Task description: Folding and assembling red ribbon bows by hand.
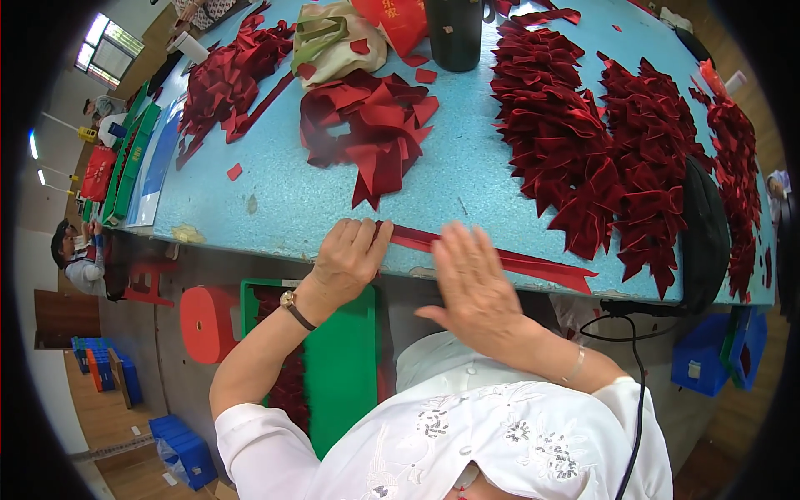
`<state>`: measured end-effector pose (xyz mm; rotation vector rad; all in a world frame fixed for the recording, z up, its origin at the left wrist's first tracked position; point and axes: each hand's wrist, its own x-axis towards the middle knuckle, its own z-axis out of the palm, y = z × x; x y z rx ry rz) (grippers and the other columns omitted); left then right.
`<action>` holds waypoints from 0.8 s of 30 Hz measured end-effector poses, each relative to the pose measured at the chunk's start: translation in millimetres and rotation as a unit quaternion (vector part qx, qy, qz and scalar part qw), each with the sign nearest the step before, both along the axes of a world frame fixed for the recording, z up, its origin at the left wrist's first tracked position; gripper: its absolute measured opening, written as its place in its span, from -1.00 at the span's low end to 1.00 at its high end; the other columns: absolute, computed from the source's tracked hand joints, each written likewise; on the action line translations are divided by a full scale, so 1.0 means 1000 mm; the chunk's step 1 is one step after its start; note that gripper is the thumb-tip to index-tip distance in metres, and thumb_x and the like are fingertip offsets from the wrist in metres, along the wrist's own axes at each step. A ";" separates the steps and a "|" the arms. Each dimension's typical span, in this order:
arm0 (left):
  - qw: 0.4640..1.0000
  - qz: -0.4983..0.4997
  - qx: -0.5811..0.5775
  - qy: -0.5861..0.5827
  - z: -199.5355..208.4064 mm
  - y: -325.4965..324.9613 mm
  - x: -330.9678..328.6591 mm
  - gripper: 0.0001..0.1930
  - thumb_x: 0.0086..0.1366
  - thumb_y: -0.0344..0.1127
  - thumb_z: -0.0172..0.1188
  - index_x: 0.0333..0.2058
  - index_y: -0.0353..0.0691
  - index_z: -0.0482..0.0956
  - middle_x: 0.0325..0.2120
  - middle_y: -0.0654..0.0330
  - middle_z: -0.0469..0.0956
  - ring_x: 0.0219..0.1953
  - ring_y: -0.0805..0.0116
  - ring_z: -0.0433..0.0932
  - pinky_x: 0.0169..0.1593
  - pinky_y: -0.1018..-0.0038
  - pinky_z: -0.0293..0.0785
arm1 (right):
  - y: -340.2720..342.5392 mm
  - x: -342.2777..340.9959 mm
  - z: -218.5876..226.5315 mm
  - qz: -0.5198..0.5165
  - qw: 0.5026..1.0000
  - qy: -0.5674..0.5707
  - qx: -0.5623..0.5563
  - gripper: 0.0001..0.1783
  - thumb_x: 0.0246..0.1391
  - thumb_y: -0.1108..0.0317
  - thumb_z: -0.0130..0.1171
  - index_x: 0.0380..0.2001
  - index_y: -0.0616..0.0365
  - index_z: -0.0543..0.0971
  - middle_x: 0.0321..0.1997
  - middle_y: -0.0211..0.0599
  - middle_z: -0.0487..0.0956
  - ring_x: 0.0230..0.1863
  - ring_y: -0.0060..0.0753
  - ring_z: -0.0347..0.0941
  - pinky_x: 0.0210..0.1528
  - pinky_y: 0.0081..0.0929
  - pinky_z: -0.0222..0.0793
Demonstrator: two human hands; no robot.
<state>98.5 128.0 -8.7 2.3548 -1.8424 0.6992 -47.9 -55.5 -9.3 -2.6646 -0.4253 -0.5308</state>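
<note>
A dark red ribbon strip [533,265] lies lengthwise along the near edge of the blue table [287,196], its right end cut to points. My left hand [346,257], with a watch on the wrist, is closed with its fingers curled on the ribbon's left end. Flat and with fingers stretched, my right hand [477,292] rests over the middle of the strip and hides part of it. Just beyond my hands sits a loose heap of red ribbon [379,158]. To the right, folded red bows [554,133] are piled in long rows.
Another ribbon heap [237,75] lies far left. A cloth bag [333,50] and a dark mug [454,37] stand at the back. A black bag [704,237] hangs at the right edge. Below are a green crate [342,367] and a red stool [207,325]. A person sits far left.
</note>
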 end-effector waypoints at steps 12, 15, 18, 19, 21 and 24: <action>1.000 -0.001 0.008 -0.022 -0.001 -0.002 0.002 -0.59 -0.13 -0.47 0.09 -0.21 -0.48 0.49 -0.47 0.04 0.41 -0.45 0.19 0.41 -0.34 0.41 0.41 | 0.015 0.020 -0.015 0.025 0.996 0.026 -0.079 -0.01 -0.25 -0.12 0.25 0.01 0.61 0.27 0.15 0.30 0.25 0.28 0.14 0.08 0.36 -0.04 -0.16; 0.999 -0.002 0.020 -0.026 0.000 -0.003 0.002 -0.58 -0.13 -0.48 0.08 -0.20 -0.49 0.48 -0.46 0.03 0.41 -0.45 0.19 0.41 -0.34 0.40 0.41 | 0.007 0.007 -0.015 0.007 0.996 0.021 -0.082 -0.01 -0.28 -0.13 0.27 -0.02 0.63 0.29 0.14 0.32 0.26 0.29 0.16 0.06 0.36 -0.04 -0.18; 0.999 -0.007 0.030 -0.028 0.003 -0.004 0.000 -0.57 -0.14 -0.49 0.08 -0.19 -0.50 0.48 -0.46 0.03 0.40 -0.45 0.19 0.41 -0.34 0.41 0.41 | 0.001 -0.004 -0.019 0.002 0.997 0.015 -0.075 0.01 -0.30 -0.13 0.28 -0.03 0.65 0.29 0.13 0.36 0.26 0.28 0.20 0.08 0.35 -0.03 -0.14; 0.999 -0.006 0.037 -0.030 0.003 -0.004 -0.001 -0.57 -0.14 -0.49 0.08 -0.19 -0.50 0.48 -0.46 0.03 0.40 -0.45 0.19 0.41 -0.34 0.41 0.41 | -0.002 -0.007 -0.020 -0.001 0.997 0.010 -0.072 0.01 -0.31 -0.13 0.29 -0.04 0.66 0.29 0.12 0.38 0.26 0.28 0.22 0.08 0.35 -0.03 -0.12; 0.998 -0.005 0.053 -0.032 0.004 -0.005 -0.002 -0.56 -0.15 -0.49 0.08 -0.18 -0.50 0.48 -0.47 0.03 0.40 -0.45 0.19 0.41 -0.34 0.41 0.41 | -0.009 -0.014 -0.022 -0.004 0.998 0.007 -0.068 0.01 -0.31 -0.12 0.29 -0.04 0.67 0.29 0.11 0.39 0.27 0.26 0.23 0.10 0.34 -0.02 -0.10; 0.998 -0.002 0.059 -0.037 0.004 -0.006 -0.004 -0.56 -0.14 -0.50 0.08 -0.18 -0.50 0.48 -0.47 0.03 0.39 -0.46 0.19 0.40 -0.34 0.41 0.41 | -0.017 -0.026 -0.025 -0.012 0.998 0.005 -0.060 0.01 -0.31 -0.11 0.30 -0.05 0.69 0.28 0.09 0.42 0.28 0.24 0.25 0.13 0.31 -0.01 -0.04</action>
